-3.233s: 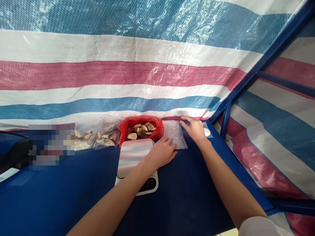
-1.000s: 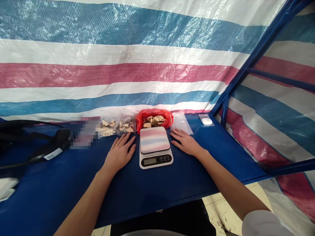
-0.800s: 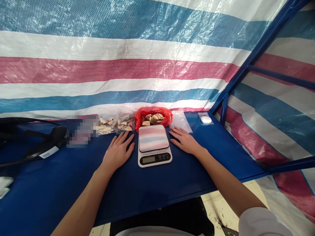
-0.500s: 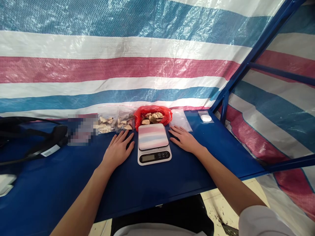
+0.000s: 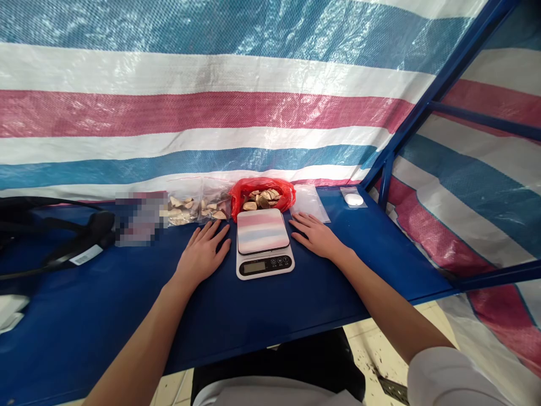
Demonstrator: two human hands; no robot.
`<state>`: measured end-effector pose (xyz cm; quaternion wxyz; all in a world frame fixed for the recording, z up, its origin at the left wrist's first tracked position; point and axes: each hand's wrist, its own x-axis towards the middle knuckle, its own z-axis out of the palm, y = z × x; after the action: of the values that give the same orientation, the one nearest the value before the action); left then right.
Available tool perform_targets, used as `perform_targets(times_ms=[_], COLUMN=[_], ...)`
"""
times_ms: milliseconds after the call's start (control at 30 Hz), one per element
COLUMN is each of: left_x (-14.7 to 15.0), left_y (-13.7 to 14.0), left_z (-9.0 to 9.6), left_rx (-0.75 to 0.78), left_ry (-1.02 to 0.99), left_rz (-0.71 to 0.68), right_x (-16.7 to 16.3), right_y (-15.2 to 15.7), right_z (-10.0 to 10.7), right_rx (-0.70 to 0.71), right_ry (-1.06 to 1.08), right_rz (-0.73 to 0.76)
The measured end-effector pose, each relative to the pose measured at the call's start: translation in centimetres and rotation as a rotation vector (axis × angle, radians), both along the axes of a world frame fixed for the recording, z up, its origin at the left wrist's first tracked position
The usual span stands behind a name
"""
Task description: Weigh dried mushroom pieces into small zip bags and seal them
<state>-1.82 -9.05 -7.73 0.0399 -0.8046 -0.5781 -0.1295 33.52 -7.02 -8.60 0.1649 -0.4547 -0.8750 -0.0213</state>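
My left hand lies flat on the blue table, fingers spread, just left of a white digital kitchen scale. On the scale's other side my right hand rests flat too, its fingertips near the lower edge of a clear plastic bag. Nothing lies on the scale's shiny plate, and its display looks blank. Behind the scale sits an open red plastic bag holding dried brownish slices. Two clear bags of pale dried pieces, one at the left and one beside it, lie beyond my left fingertips.
A small white rounded object on clear film lies at the table's back right. Black straps with a label and a white object are at the left. Striped sheeting hangs behind; a blue metal frame stands at right.
The view has tilted slightly, so the table and items sit a little higher in the picture. Both hands stay in place on the table.
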Motion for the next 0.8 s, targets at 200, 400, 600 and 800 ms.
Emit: perform_targets(times_ms=[200,400,600,800], left_x=[-0.2,0.0,0.8,0.3], left_y=[0.2,0.1,2.1,5.5], left_z=[-0.2,0.4,3.3,3.6], left_rx=[0.040,0.210,0.345,0.231], left_ry=[-0.046,-0.149,-0.162,0.093], left_rz=[-0.024,-0.040,-0.088,-0.114], right_x=[-0.1,-0.4,-1.0,-1.3], right_y=[0.0,-0.1,0.3,0.6], right_z=[-0.2,0.3,0.5,0.3], right_rx=[0.035,0.086,0.054,-0.004], right_ry=[-0.009,0.038,0.095,0.099], right_rz=[0.005,0.010,0.008,0.020])
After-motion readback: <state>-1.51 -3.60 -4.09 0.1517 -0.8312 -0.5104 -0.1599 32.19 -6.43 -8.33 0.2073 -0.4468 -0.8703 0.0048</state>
